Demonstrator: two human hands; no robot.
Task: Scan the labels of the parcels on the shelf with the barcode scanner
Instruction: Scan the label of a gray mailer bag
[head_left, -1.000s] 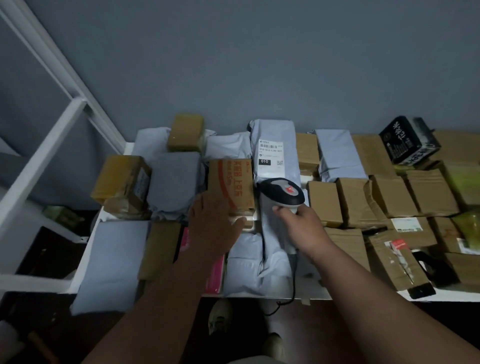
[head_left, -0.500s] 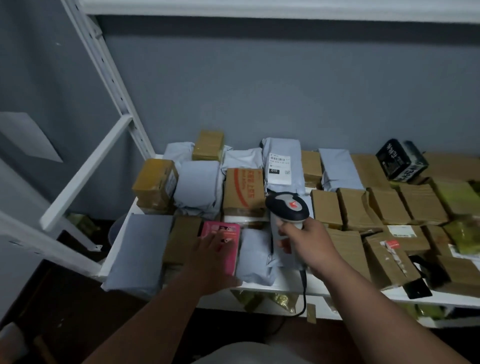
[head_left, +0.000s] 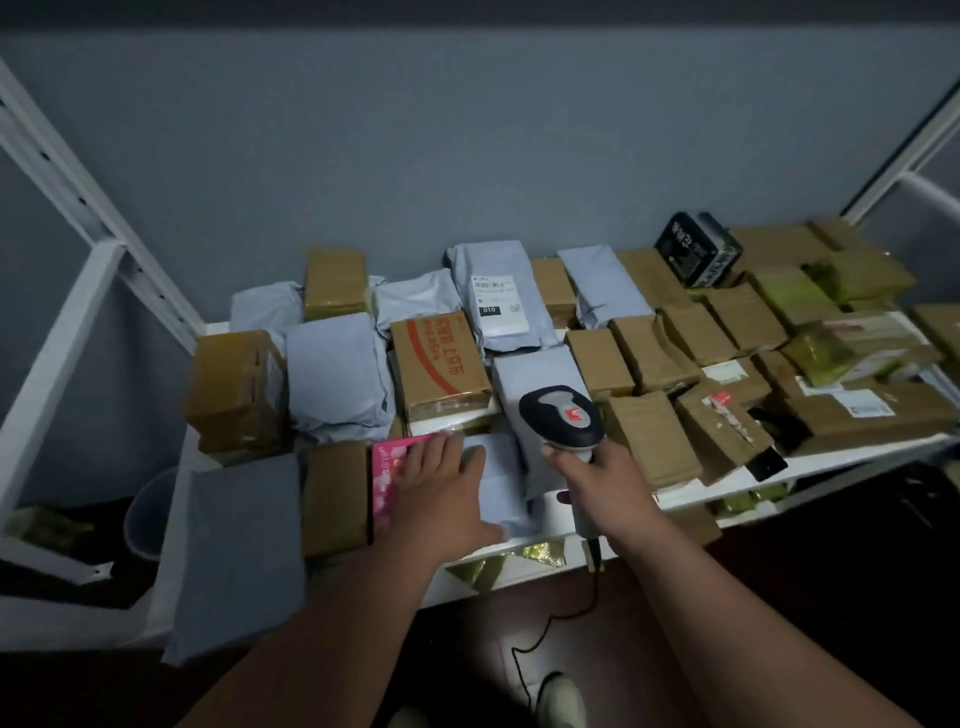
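1. Grey wall backs a white metal shelf (head_left: 691, 501) packed with parcels in brown tape and grey plastic mailers.

2. Head view, writing: a grey mailer at the back (head_left: 498, 296) carries a white shipping label (head_left: 500, 304) with a black block reading "010"; the finer print is too small to read. A cardboard box (head_left: 439, 366) in front of it and to the left bears orange-red Chinese characters, which I cannot make out. A black box (head_left: 696, 248) at the rear right has white characters on its lid, also unreadable.

3. Head view, hands: the left hand (head_left: 441, 493) lies flat with fingers straight and spread, resting across a pink parcel (head_left: 387, 478) and the grey mailer (head_left: 498, 483) beside it at the shelf's front edge. The right hand (head_left: 605, 478) grips the handle of the barcode scanner (head_left: 561, 415), fingers curled round it.

4. Against the frame half a second earlier, the left hand has shifted right, from the pink parcel alone to straddling it and the neighbouring mailer. The scanner remains in the right hand over the same middle mailer.

5. Scanner's long axis runs from the handle near the shelf's front edge up and away, head tilted toward the wall, over a grey mailer (head_left: 540, 379). Its cable (head_left: 540, 631) hangs down below the shelf.
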